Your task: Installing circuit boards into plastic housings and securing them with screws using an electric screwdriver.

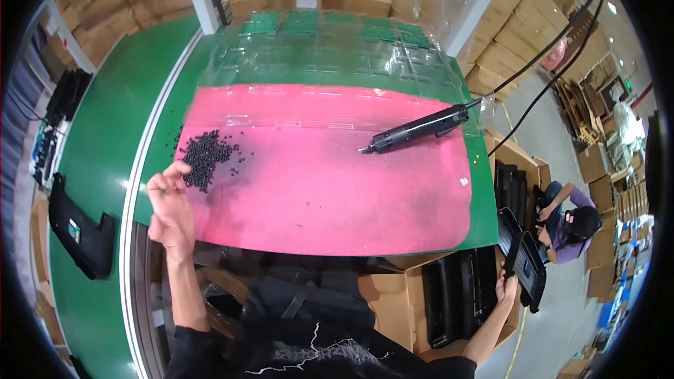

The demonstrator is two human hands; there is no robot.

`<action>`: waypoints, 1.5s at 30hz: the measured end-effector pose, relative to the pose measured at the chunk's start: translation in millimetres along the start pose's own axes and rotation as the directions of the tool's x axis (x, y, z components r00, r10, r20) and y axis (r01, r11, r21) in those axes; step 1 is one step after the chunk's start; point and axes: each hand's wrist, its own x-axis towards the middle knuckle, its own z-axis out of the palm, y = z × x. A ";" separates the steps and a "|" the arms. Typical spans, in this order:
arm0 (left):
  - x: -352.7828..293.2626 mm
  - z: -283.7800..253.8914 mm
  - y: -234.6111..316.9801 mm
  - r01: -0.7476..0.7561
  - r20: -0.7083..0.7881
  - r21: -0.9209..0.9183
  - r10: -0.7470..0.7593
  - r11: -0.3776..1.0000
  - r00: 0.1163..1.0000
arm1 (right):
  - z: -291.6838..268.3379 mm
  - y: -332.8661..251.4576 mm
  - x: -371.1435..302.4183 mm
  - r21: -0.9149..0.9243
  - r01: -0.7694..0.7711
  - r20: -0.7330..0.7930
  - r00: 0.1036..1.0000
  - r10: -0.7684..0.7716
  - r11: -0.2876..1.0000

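Note:
My left hand (170, 214) is raised at the left edge of the pink mat (330, 189), its fingers curled in; what they hold, if anything, is too small to make out. Right beside those fingers lies a heap of small black screw-like pieces (203, 158), some scattered around it. Off the table's right front corner, my right hand (507, 288) grips the edge of a black plastic housing (525, 267), which is tilted. A black electric screwdriver (418, 130) lies on the right part of the mat, bit pointing left and its cable running up to the right.
Clear plastic trays with green boards (330, 24) cover the table's far side. Open cartons (390, 302) with black plastic parts (449, 298) stand below the front right edge. Another black part (81, 231) lies on the green surface at left. A seated person (572, 224) works at right.

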 end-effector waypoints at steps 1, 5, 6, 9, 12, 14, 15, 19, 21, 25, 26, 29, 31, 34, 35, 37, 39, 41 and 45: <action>-1.3 16.2 1.2 0.002 -0.032 -0.028 -0.003 1.000 0.999 | 0.8 -10.8 -13.5 0.068 0.060 0.042 0.997 -0.063 0.996; -22.3 64.6 -7.2 0.267 0.334 -0.210 -0.188 0.940 0.924 | 50.1 -49.5 -119.7 0.268 0.209 0.347 0.889 -0.297 0.940; -27.5 77.1 -9.4 0.374 0.458 -0.226 -0.240 0.899 0.856 | 72.4 -42.3 -137.2 0.193 0.335 0.083 0.931 -0.355 0.922; -42.9 140.6 -10.4 0.514 0.767 -0.157 -0.223 0.844 0.601 | 216.5 -38.2 -246.8 -0.184 0.467 0.062 0.884 -0.464 0.865; -53.2 178.6 8.7 0.478 0.868 -0.033 -0.212 0.878 0.448 | 294.5 0.7 -293.0 -0.200 0.385 0.289 0.902 -0.321 0.901; -61.2 186.1 14.1 0.576 0.902 -0.048 -0.212 0.816 0.376 | 314.6 35.1 -310.7 -0.506 0.577 0.554 0.787 -0.272 0.641; -62.7 179.1 6.7 0.325 0.770 0.115 -0.291 0.938 0.567 | 325.3 49.4 -322.7 -0.515 0.619 0.647 0.735 -0.204 0.594; -51.5 144.4 7.5 0.452 0.241 0.107 -0.464 0.886 0.852 | 354.2 16.4 -324.4 -0.235 0.518 0.889 0.456 -0.033 0.822; -39.1 102.0 6.5 0.314 0.216 0.209 -0.357 0.926 0.909 | 349.2 3.2 -318.2 -0.102 0.696 0.953 0.274 -0.132 0.711; -20.3 74.6 31.8 0.499 0.076 0.100 -0.506 0.861 0.859 | 346.4 -63.7 -306.7 0.056 0.967 0.929 0.041 -0.368 0.250; -17.0 74.3 36.0 0.545 0.042 0.106 -0.551 0.832 0.833 | 350.6 -76.9 -302.9 0.103 0.993 0.892 -0.068 -0.448 0.056; -11.2 12.0 17.2 0.359 0.038 0.352 -0.396 0.864 0.917 | 386.4 -119.3 -322.8 0.172 0.977 0.727 -0.212 -0.653 -0.126; -0.4 18.1 -0.3 0.265 0.182 0.463 -0.384 0.846 0.905 | 402.8 -151.1 -372.5 -0.168 0.973 0.732 0.014 -0.681 -0.160; -0.5 25.8 -27.4 0.268 0.201 0.368 -0.358 0.890 0.912 | 407.6 -184.4 -409.6 -0.349 0.926 0.754 0.185 -0.630 -0.145; -1.0 10.9 -22.9 0.251 0.183 0.404 -0.347 0.880 0.920 | 414.8 -187.1 -403.8 -0.269 0.955 0.810 0.152 -0.567 -0.128; -1.7 12.5 -20.5 0.268 0.163 0.386 -0.351 0.883 0.922 | 415.8 -198.6 -400.5 -0.185 0.972 0.890 0.103 -0.445 -0.145; -0.2 27.0 -29.1 0.270 0.194 0.317 -0.341 0.909 0.920 | 406.1 -217.7 -404.3 -0.166 0.965 0.938 0.092 -0.334 -0.201; -4.1 23.8 -24.1 0.271 0.174 0.256 -0.320 0.928 0.931 | 408.4 -237.4 -410.1 -0.096 0.967 0.976 0.045 -0.211 -0.238; -10.8 7.7 -16.1 0.163 0.204 0.217 -0.208 0.963 0.957 | 437.7 -145.5 -327.7 0.112 0.945 0.685 -0.298 -0.665 -0.307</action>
